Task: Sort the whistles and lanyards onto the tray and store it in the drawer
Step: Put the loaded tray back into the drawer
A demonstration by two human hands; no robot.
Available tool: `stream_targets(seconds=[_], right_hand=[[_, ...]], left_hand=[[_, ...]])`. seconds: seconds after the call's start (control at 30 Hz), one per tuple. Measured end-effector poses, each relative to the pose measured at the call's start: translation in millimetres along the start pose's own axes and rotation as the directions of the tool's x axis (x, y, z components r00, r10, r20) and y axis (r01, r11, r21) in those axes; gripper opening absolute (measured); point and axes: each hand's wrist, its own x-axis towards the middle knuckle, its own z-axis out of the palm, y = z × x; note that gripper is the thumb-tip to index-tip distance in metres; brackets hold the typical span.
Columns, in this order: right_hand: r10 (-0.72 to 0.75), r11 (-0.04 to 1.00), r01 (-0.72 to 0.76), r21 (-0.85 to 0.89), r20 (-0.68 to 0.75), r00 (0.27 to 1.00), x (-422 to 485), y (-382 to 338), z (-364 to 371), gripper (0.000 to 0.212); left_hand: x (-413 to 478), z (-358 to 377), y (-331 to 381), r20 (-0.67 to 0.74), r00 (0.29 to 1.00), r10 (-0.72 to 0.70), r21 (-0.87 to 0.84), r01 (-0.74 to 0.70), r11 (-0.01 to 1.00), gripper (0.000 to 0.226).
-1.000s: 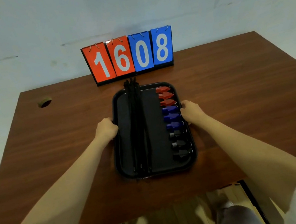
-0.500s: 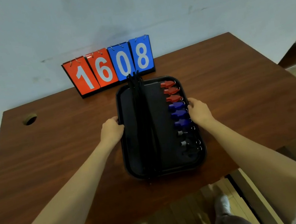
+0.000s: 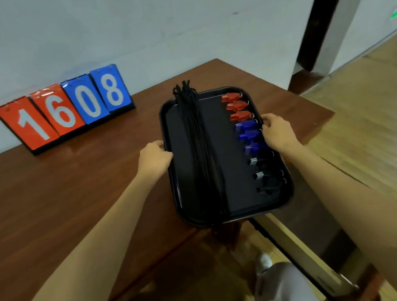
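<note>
The brown wooden table (image 3: 44, 200) fills the left of the view, and two bare forearms reach forward over it, converging on a black rectangular tray (image 3: 232, 171) near the table's right end. The left hand (image 3: 153, 157) grips the long rim at the tray's 9 o'clock with its fingers curled round the edge. The right hand (image 3: 277, 130) grips the opposite rim at 3 o'clock in the same way. The tray's long axis runs from 12 to 6 o'clock, and its near end juts past the table's near edge. At 10 o'clock from the tray, a flip scoreboard (image 3: 67, 114) reads 1608. A bundle of black lanyards (image 3: 201, 150) lies lengthwise from 12 to 6, overhanging both short ends. Down the 3 o'clock side runs a column of red whistles (image 3: 235, 105), blue whistles (image 3: 248, 136) and black whistles (image 3: 266, 176), with their rings toward that rim.
</note>
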Motion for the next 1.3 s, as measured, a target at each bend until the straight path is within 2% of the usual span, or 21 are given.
stream_targets(seconds=[0.17,0.43,0.63,0.87,0.97,1.2,1.3], right_hand=[[0.106,0.994,-0.108,-0.024,-0.068,0.992,-29,58,-60,0.041],[0.286,0.958,-0.285,0.020,-0.084,0.955,-84,156,-127,0.045],[0.424,0.906,-0.423,0.032,-0.105,0.900,-124,223,-149,0.044],[0.510,0.859,-0.512,0.003,-0.110,0.853,-161,280,-148,0.042],[0.544,0.838,-0.545,0.016,-0.075,0.835,-166,290,-142,0.045],[0.548,0.835,-0.549,-0.026,-0.030,0.836,-164,299,-123,0.043],[0.539,0.841,-0.540,-0.045,-0.017,0.842,-155,299,-114,0.040]], left_hand=[[-43,46,40,0.123,0.990,0.070,-0.095,-0.058,0.994,0.033],[-104,135,77,0.295,0.945,0.141,-0.113,-0.112,0.987,0.037],[-137,194,84,0.419,0.893,0.165,-0.076,-0.147,0.986,0.042],[-154,245,80,0.538,0.833,0.132,-0.031,-0.137,0.990,0.040],[-154,258,74,0.556,0.823,0.113,0.015,-0.146,0.989,0.037],[-135,273,66,0.505,0.860,0.074,0.115,-0.152,0.982,0.045],[-124,275,62,0.486,0.871,0.065,0.151,-0.158,0.976,0.028]])
